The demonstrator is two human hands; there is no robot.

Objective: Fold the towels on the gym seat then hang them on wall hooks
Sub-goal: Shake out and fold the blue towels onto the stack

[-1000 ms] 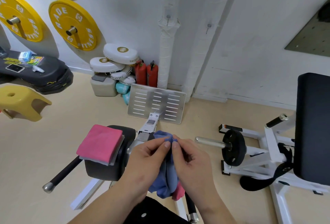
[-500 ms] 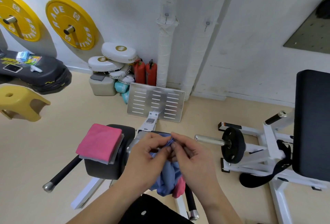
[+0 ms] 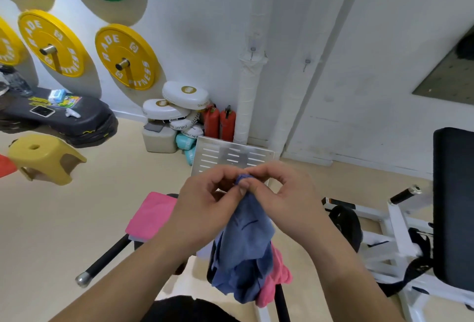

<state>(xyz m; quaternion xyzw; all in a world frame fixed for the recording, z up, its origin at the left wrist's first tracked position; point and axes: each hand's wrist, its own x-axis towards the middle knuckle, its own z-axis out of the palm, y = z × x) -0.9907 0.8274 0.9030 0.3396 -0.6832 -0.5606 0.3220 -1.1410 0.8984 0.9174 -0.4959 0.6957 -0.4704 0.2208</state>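
A blue towel hangs crumpled from my two hands, which pinch its top edge together. My left hand and my right hand meet fingertip to fingertip on that edge. A loose pink towel lies behind and below the blue one. A folded pink towel rests on a pale folded one on the black gym seat, mostly hidden by my left hand. Two small wall hooks stick out of the white wall ahead.
A slotted metal footplate stands ahead on the floor. A white-framed machine with a black pad is on the right. Yellow weight plates hang on the left wall; a yellow stool and white pads sit on the floor.
Both hands have risen with the blue towel, so it hangs longer below them. The view has tilted up, showing more wall and the green plates.
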